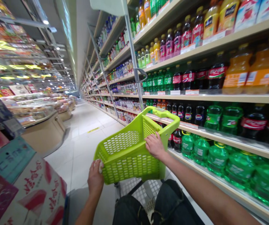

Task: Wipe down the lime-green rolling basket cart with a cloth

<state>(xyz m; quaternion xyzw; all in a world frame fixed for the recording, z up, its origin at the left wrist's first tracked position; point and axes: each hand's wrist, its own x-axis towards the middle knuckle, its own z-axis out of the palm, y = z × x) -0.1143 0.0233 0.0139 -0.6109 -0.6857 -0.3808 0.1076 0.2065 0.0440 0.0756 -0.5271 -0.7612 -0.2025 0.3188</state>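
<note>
A lime-green plastic shopping cart basket [129,165] with perforated walls stands tilted in front of me, above a metal lower frame [140,187]. My left hand [95,178] is closed at its near left corner. A small white bit [101,165], perhaps tissue, shows at those fingertips; its kind is unclear. Over the near right rim, below the cart's thick green handle [172,120], my right hand [155,145] is closed with its fingers wrapped on the edge. Nothing lies in the visible part of the basket.
Shelves of drink bottles run along the right, with large green soda bottles [237,167] on the lowest level. Printed cartons [38,190] are stacked close at left. Beyond them stands a rounded display counter [44,134]. A white tiled aisle [83,128] stretches ahead.
</note>
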